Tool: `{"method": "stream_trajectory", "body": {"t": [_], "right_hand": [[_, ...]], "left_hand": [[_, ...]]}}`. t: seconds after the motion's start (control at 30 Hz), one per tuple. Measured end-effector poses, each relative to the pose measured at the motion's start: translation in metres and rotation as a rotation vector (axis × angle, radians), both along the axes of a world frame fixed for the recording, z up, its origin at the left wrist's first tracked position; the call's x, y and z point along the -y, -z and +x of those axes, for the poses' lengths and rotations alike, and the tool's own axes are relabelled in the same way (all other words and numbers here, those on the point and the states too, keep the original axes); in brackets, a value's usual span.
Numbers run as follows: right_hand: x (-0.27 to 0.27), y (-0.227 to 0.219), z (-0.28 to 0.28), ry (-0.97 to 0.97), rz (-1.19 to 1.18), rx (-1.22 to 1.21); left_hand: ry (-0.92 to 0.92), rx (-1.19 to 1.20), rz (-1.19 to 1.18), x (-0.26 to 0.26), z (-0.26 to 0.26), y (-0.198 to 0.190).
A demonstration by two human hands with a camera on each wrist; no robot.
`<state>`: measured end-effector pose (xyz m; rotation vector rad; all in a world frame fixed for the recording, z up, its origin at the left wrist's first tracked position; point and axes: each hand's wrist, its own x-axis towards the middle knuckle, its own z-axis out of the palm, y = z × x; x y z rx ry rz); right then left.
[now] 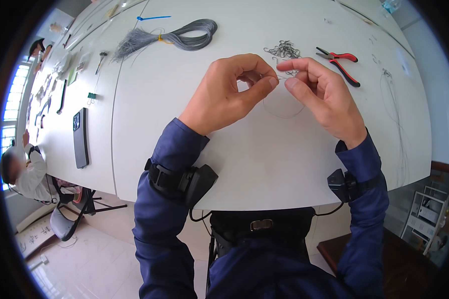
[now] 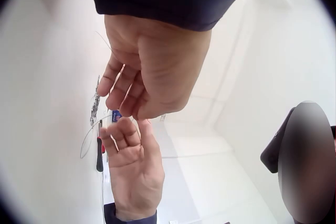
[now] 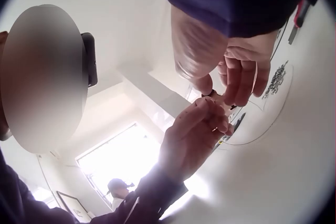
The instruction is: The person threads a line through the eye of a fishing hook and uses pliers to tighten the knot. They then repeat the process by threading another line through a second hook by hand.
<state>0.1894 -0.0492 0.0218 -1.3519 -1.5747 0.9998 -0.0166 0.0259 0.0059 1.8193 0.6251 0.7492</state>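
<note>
My left hand (image 1: 229, 92) pinches a thin line (image 1: 284, 117) between thumb and forefinger, and the line hangs in a loop between the hands over the white table. Facing it, my right hand (image 1: 327, 97) has its thumb and forefinger spread apart, their tips close to the left fingertips. In the left wrist view, the right palm shows with its fingers slightly bent. Just beyond the hands lies a heap of small dark metal hook-like pieces (image 1: 284, 49). Pliers with red-and-black handles (image 1: 346, 74) lie to the right of the heap, jaws pointing left.
A grey bundle of strands (image 1: 197, 44), tied with yellow, lies at the back left beside a blue cable tie (image 1: 154, 18). Several loose lines (image 1: 398, 114) trail along the right side. A phone (image 1: 80, 139) lies at left; a seated person (image 1: 32, 172) is beyond.
</note>
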Motion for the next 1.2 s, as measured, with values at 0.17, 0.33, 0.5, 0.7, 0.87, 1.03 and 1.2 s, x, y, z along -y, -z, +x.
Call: {"method": "stream_trajectory", "body": {"t": [0.17,0.33,0.5,0.7,0.87,1.03,1.2], "right_hand": [[-0.003,0.0,0.004,0.064,-0.063,0.101],[-0.003,0.006,0.01,0.138,-0.057,0.102],[-0.005,0.014,0.019,0.177,0.238,0.394],[-0.007,0.023,0.003,0.09,0.191,-0.012],[-0.002,0.016,0.011,0.018,-0.091,0.045],[-0.002,0.018,0.014,0.097,-0.048,0.105],[-0.002,0.02,0.001,0.101,-0.009,-0.03]], "left_hand": [[-0.054,-0.066,0.127,0.001,0.002,0.002],[-0.067,-0.065,0.246,0.001,0.003,0.003],[-0.083,-0.06,0.284,0.001,0.002,0.002],[-0.015,-0.061,0.275,0.008,0.007,-0.001],[-0.005,-0.072,0.302,0.008,0.007,0.002],[-0.015,-0.078,0.304,0.006,0.006,0.001],[0.015,-0.077,0.312,0.008,0.008,0.004]]}}
